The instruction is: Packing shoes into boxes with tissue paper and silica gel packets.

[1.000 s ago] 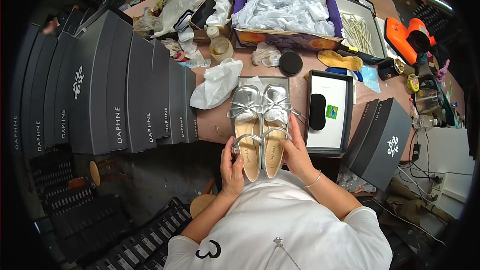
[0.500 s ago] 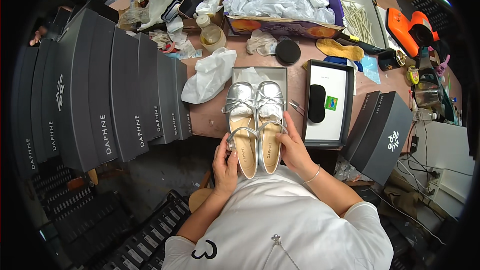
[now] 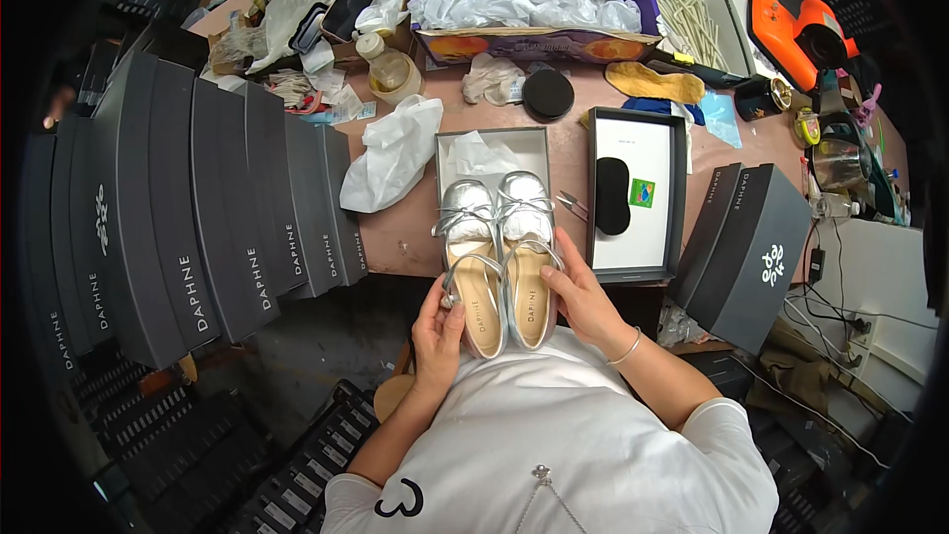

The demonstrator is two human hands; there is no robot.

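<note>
A pair of silver ballet-style shoes with thin straps and bows is held side by side, toes pointing away from me. My left hand point(image 3: 437, 329) is closed on the left shoe point(image 3: 474, 272) near its heel, thumb along the outer side. On the other side, my right hand point(image 3: 576, 295) grips the right shoe point(image 3: 529, 287), thumb on its rim by the strap. White stuffing fills both toes. Just beyond the toes, an open grey shoe box point(image 3: 542, 150) with white tissue paper point(image 3: 479, 151) in it lies on the table.
Grey shoe boxes point(image 3: 178, 218) stand in a row at left, with two more point(image 3: 739, 257) at right. A box lid point(image 3: 682, 198) holding a black oval pad point(image 3: 613, 196) lies right of the shoes, tweezers point(image 3: 571, 204) beside it. Behind are a round black tin point(image 3: 548, 95) and a purple carton point(image 3: 534, 44).
The view has shifted slightly, so the table things sit further left. The shoes have come a little lower and nearer to me, showing more of the box behind. Both hands keep their hold.
</note>
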